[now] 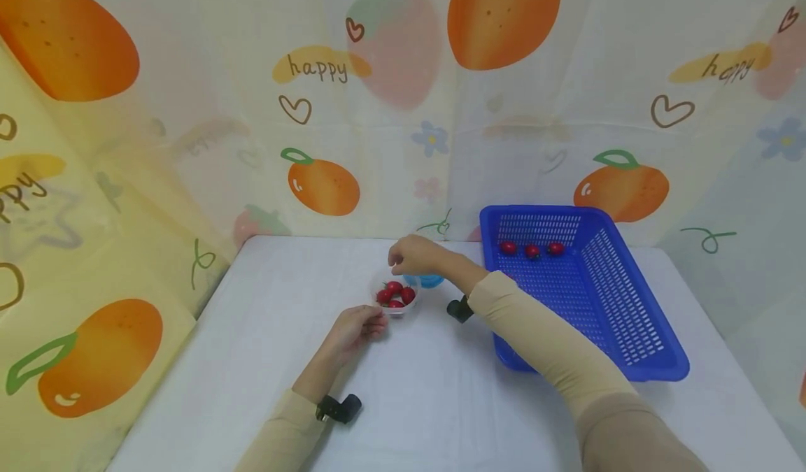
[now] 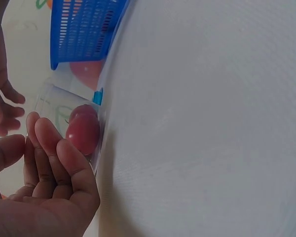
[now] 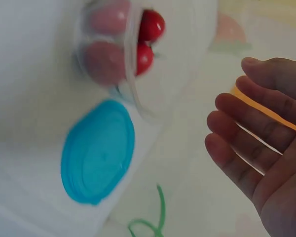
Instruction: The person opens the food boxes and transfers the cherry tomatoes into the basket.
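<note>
A clear plastic container (image 1: 403, 309) holding several cherry tomatoes (image 1: 394, 287) stands on the white table. At its near left side, my left hand (image 1: 355, 329) pinches the rim between thumb and fingertips; in the left wrist view those fingers (image 2: 49, 136) cover part of the container wall. Above the container's far side hovers my right hand (image 1: 418, 254), holding nothing. Its fingers (image 3: 246, 140) are spread and relaxed in the right wrist view. A round blue lid (image 3: 98, 153) lies just beyond the container, partly hidden by the right hand in the head view.
A blue plastic basket (image 1: 630, 297) stands on the right of the table, under my right forearm. Three tomatoes (image 1: 532, 251) lie at its far end. A fruit-printed cloth (image 1: 390, 164) hangs behind the table (image 1: 415, 402).
</note>
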Tool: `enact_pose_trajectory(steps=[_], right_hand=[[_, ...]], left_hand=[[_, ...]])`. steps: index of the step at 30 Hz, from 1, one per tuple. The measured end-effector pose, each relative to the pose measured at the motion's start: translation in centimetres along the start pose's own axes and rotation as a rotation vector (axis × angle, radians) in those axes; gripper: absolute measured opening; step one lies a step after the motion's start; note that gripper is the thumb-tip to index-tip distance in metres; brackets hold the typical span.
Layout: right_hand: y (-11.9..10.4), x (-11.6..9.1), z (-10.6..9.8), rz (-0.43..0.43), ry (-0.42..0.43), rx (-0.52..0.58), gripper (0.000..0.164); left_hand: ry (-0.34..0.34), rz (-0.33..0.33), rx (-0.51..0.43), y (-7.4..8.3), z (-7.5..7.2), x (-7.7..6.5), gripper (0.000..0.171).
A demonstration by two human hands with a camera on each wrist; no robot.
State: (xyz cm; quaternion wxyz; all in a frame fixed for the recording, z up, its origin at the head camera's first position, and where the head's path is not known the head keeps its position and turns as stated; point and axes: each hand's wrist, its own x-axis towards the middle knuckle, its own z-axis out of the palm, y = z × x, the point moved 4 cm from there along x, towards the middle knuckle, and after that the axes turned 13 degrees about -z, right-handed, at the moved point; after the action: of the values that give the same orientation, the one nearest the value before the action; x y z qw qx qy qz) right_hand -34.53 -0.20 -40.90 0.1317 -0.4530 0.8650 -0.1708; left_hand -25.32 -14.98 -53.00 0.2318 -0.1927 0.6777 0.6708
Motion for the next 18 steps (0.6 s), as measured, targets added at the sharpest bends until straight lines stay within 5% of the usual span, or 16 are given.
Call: enact_pose_trajectory(steps=[8,18], right_hand=[[-0.6,1.9,3.5,0.044,-0.073,0.038,0.024],[-0.9,2.5,5.4,0.118,-0.130,-0.028,0.018]], left_hand=[[0.000,0.006,-0.022,0.0,-0.2,-0.1,0.029],[-0.025,0.016,-0.033,0.4,-0.1,-0.1,0.031]])
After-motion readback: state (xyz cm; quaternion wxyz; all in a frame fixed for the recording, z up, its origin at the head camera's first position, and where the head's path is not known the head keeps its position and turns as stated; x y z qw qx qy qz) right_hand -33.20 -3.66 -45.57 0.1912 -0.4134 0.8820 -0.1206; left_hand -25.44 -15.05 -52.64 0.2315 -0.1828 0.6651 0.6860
